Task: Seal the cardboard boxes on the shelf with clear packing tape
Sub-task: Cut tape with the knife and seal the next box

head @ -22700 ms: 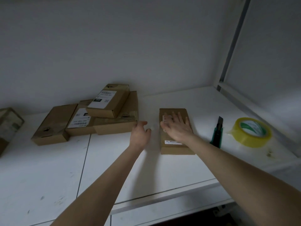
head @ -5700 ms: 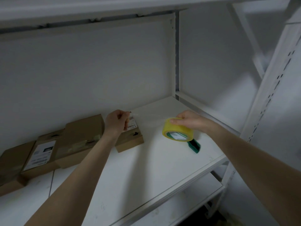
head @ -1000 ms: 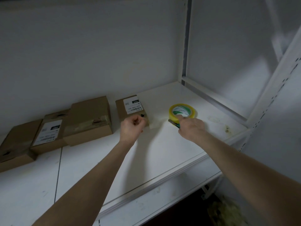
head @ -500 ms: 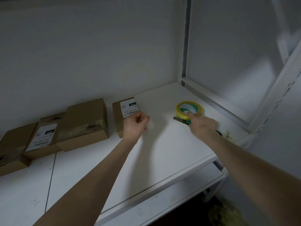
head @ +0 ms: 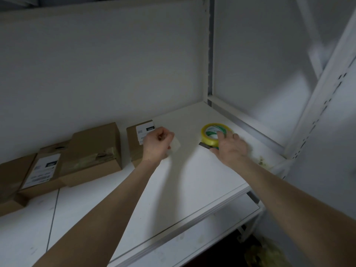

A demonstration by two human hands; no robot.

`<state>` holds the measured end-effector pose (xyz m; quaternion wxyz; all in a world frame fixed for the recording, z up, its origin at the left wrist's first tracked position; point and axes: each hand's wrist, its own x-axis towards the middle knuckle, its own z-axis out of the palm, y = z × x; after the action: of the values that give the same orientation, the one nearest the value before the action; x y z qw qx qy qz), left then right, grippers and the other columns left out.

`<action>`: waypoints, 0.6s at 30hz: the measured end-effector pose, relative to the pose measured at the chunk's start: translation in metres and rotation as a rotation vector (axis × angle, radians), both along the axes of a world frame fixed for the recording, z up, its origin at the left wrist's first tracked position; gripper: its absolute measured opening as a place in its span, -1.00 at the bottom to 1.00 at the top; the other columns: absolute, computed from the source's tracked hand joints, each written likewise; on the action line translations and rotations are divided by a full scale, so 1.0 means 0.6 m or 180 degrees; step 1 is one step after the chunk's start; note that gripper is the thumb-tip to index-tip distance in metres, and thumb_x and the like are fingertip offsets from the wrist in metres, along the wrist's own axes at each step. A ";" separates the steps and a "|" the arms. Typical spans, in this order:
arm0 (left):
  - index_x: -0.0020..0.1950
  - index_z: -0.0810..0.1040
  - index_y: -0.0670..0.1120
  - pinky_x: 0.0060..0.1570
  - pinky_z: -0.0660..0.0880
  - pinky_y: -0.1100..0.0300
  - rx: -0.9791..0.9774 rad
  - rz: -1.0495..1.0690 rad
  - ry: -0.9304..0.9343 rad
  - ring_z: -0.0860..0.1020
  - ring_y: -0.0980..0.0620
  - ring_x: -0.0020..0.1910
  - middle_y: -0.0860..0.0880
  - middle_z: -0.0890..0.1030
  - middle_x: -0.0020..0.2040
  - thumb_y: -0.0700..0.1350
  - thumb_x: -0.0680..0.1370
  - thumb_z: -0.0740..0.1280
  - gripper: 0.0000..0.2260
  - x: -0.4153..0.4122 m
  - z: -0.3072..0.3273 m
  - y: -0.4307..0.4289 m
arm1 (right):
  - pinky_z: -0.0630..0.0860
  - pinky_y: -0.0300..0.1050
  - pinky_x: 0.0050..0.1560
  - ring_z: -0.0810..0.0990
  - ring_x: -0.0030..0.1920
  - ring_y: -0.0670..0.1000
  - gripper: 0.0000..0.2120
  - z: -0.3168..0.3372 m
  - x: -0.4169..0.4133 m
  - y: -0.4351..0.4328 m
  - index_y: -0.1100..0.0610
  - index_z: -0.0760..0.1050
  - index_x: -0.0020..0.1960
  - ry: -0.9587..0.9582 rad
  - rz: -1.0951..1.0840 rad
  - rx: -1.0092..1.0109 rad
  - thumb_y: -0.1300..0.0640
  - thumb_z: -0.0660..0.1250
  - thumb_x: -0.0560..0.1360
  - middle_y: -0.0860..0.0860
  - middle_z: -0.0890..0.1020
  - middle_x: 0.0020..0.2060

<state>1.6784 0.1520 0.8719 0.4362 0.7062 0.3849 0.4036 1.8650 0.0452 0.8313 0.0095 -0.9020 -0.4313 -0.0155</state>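
The left hand (head: 157, 145) is curled into a loose fist, thumb and fingers pinching a short strip of clear tape (head: 175, 147) that hangs out to its right. Directly behind this hand, partly hidden by it, sits a small cardboard box (head: 134, 146), closed, with a white shipping label (head: 144, 132) on top. A black block on that label carries pale characters that may read "090", though they are too blurred to be sure. Left of the pinching hand comes a larger closed box (head: 94, 151) with tape already across its near side. Further left is a flatter box (head: 43, 171) with its own white label, its print unreadable. The right hand (head: 231, 149) lies to the right of the left one, well apart from it, its fingers spread straight over the near edge of the yellow tape roll (head: 212, 134). The roll's core shows green and white printing, illegible here. The blade of a box cutter (head: 204, 145) pokes out to the left from under the right palm. Its green handle is mostly covered, so whether this hand grips it cannot be told. Everything rests on the white shelf (head: 192, 182).
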 end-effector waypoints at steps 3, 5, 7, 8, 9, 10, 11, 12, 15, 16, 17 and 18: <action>-0.32 0.48 -0.12 -0.39 0.39 0.27 -0.0109 -0.0108 -0.0041 0.43 0.14 -0.50 -0.02 0.48 -0.40 -0.21 0.51 0.35 -0.80 -0.002 0.017 0.005 | 0.42 -0.04 0.06 0.39 0.29 0.12 -0.57 0.012 -0.011 0.014 0.08 0.29 0.41 0.0359 0.0194 0.0680 -0.10 0.14 0.62 0.11 0.40 0.31; -0.29 0.50 -0.13 -0.40 0.38 0.22 -0.0190 -0.0308 -0.0105 0.44 0.12 -0.50 -0.01 0.49 -0.44 -0.20 0.50 0.36 -0.83 -0.005 0.036 0.008 | 0.45 -0.05 0.03 0.50 0.20 0.13 -0.61 0.022 -0.023 0.033 0.13 0.43 0.30 0.1166 0.0149 0.1322 -0.09 0.20 0.60 0.09 0.53 0.17; -0.25 0.54 -0.15 -0.41 0.39 0.22 -0.0327 -0.0429 -0.0267 0.45 0.11 -0.49 0.00 0.50 -0.45 -0.22 0.51 0.36 -0.87 -0.009 0.059 0.010 | 0.49 -0.06 -0.04 0.59 0.03 0.13 -0.53 0.035 -0.040 0.053 0.25 0.50 0.23 0.2462 -0.0049 0.1883 -0.13 0.27 0.56 0.10 0.57 -0.04; -0.24 0.55 -0.14 -0.40 0.39 0.22 -0.0442 -0.0482 -0.0390 0.44 0.10 -0.49 0.02 0.49 -0.46 -0.22 0.51 0.35 -0.87 -0.011 0.070 0.012 | 0.50 -0.08 -0.08 0.58 -0.04 0.10 -0.47 0.044 -0.053 0.058 0.29 0.48 0.24 0.3250 -0.0194 0.2022 -0.16 0.29 0.55 0.11 0.55 -0.08; -0.25 0.55 -0.12 -0.39 0.37 0.21 -0.0590 -0.0562 -0.0530 0.43 0.09 -0.49 0.03 0.49 -0.46 -0.21 0.52 0.33 -0.86 -0.014 0.079 0.014 | 0.52 -0.09 -0.08 0.59 -0.04 0.09 -0.41 0.054 -0.066 0.061 0.28 0.45 0.28 0.4004 -0.0347 0.1979 -0.21 0.31 0.52 0.12 0.56 -0.06; -0.26 0.55 -0.11 -0.39 0.34 0.21 -0.0750 -0.0658 -0.0678 0.42 0.08 -0.50 0.03 0.48 -0.46 -0.21 0.53 0.31 -0.83 -0.017 0.088 0.017 | 0.55 -0.10 -0.01 0.60 0.03 0.10 -0.32 0.062 -0.077 0.062 0.24 0.40 0.34 0.4613 -0.0439 0.1811 -0.28 0.31 0.49 0.15 0.58 0.02; -0.27 0.55 -0.11 -0.41 0.30 0.22 -0.0912 -0.0748 -0.0821 0.41 0.08 -0.52 0.03 0.47 -0.46 -0.21 0.54 0.30 -0.82 -0.020 0.094 0.021 | 0.55 -0.08 0.08 0.59 0.11 0.13 -0.22 0.067 -0.085 0.064 0.22 0.33 0.41 0.5074 -0.0439 0.1584 -0.34 0.30 0.45 0.19 0.57 0.13; -0.28 0.54 -0.11 -0.43 0.27 0.22 -0.1071 -0.0817 -0.0950 0.40 0.09 -0.53 0.03 0.47 -0.46 -0.22 0.55 0.28 -0.80 -0.023 0.098 0.023 | 0.53 -0.05 0.17 0.57 0.18 0.16 -0.13 0.068 -0.094 0.068 0.21 0.26 0.47 0.5432 -0.0377 0.1358 -0.39 0.27 0.42 0.23 0.54 0.23; -0.32 0.53 -0.10 -0.48 0.24 0.25 -0.1473 -0.0892 -0.1203 0.37 0.10 -0.55 0.03 0.45 -0.46 -0.21 0.56 0.24 -0.75 -0.034 0.104 0.030 | 0.49 0.02 0.26 0.55 0.24 0.20 -0.13 0.068 -0.128 0.083 0.22 0.27 0.44 0.6191 -0.0094 0.0962 -0.45 0.15 0.44 0.26 0.51 0.29; -0.31 0.52 -0.10 -0.50 0.25 0.27 -0.1568 -0.0906 -0.1268 0.36 0.10 -0.54 0.04 0.44 -0.46 -0.21 0.56 0.23 -0.75 -0.039 0.103 0.033 | 0.52 0.01 0.20 0.59 0.19 0.18 -0.23 0.068 -0.139 0.089 0.23 0.38 0.32 0.6388 -0.0026 0.0985 -0.42 0.12 0.47 0.24 0.57 0.22; -0.30 0.51 -0.10 -0.51 0.27 0.28 -0.1627 -0.0901 -0.1325 0.37 0.11 -0.54 0.05 0.43 -0.47 -0.21 0.56 0.22 -0.76 -0.044 0.101 0.036 | 0.58 -0.03 0.11 0.64 0.11 0.14 -0.33 0.070 -0.149 0.094 0.24 0.45 0.21 0.6558 0.0019 0.1051 -0.36 0.14 0.51 0.20 0.64 0.11; -0.28 0.50 -0.11 -0.52 0.28 0.29 -0.1658 -0.0882 -0.1366 0.37 0.12 -0.54 0.05 0.43 -0.47 -0.21 0.57 0.22 -0.77 -0.050 0.099 0.040 | 0.62 -0.09 -0.02 0.68 -0.01 0.08 -0.45 0.072 -0.157 0.098 0.23 0.49 0.12 0.6714 0.0021 0.1129 -0.27 0.19 0.54 0.15 0.68 0.01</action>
<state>1.6484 0.1760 0.9312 0.7228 0.5161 0.2752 0.3680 1.7708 0.1043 0.8747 0.5088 -0.4444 -0.1992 0.7099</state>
